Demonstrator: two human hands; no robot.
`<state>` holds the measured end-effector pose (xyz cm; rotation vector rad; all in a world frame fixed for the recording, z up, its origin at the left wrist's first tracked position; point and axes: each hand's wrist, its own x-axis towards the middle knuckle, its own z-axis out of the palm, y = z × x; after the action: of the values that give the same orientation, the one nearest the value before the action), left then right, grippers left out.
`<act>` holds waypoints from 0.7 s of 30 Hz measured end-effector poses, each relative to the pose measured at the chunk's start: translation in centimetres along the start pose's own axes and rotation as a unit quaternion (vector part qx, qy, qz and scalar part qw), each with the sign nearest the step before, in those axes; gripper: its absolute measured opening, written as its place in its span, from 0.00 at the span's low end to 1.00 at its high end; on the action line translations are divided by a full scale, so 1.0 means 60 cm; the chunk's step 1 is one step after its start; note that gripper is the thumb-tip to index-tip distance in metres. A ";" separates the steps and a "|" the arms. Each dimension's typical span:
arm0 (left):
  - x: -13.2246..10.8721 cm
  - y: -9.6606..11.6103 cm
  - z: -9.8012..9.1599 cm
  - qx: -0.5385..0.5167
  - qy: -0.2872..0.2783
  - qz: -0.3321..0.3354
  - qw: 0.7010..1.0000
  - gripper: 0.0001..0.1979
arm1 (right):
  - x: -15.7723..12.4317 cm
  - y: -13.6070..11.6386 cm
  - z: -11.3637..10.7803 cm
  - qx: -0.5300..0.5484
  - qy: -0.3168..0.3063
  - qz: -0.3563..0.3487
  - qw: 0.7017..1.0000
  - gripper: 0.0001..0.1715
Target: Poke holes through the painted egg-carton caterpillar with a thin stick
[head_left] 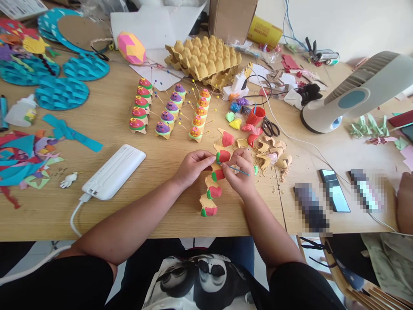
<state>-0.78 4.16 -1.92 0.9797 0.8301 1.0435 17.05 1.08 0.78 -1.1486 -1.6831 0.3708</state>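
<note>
A strip of egg carton cups (214, 191) covered with red and green clay lies on the table between my hands. My left hand (196, 168) is closed on the strip's left edge, near an upper cup. In my right hand (240, 171) is a thin blue stick (240, 171), its tip at the green clay of that cup. My right fingers hide part of the strip. Beyond it stand three finished-looking rows of cups: a red row (141, 102), a purple row (167, 116) and an orange row (199, 114), with ball-headed pins around them.
Torn carton scraps (269, 150), black scissors (270, 127) and a red cup (256, 115) are right of the strip. A white power bank (114, 172) lies left. Egg trays (206, 56) sit behind. A fan (342, 99) and phones (334, 189) are right, near another person's arm (405, 202).
</note>
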 end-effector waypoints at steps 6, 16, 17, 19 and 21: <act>-0.001 0.003 0.001 0.006 0.000 -0.001 1.000 0.14 | 0.000 0.000 -0.001 0.007 0.011 -0.005 1.000 0.09; 0.000 0.001 -0.001 0.023 0.016 -0.014 1.000 0.16 | 0.000 -0.003 -0.004 -0.009 0.008 0.018 1.000 0.09; 0.000 0.001 -0.001 0.024 0.017 -0.014 0.999 0.17 | 0.000 -0.003 -0.004 -0.010 0.008 0.019 1.000 0.09; 0.000 0.001 0.000 0.026 0.017 -0.012 0.999 0.17 | 0.000 -0.003 -0.004 -0.005 0.007 0.014 1.000 0.09; 0.000 0.001 0.000 0.026 0.014 -0.012 0.999 0.17 | 0.000 -0.003 -0.004 0.000 0.003 0.006 1.000 0.09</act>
<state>-0.81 4.16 -1.85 0.9988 0.8935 1.0215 17.15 0.93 0.99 -1.1592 -1.6724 0.3746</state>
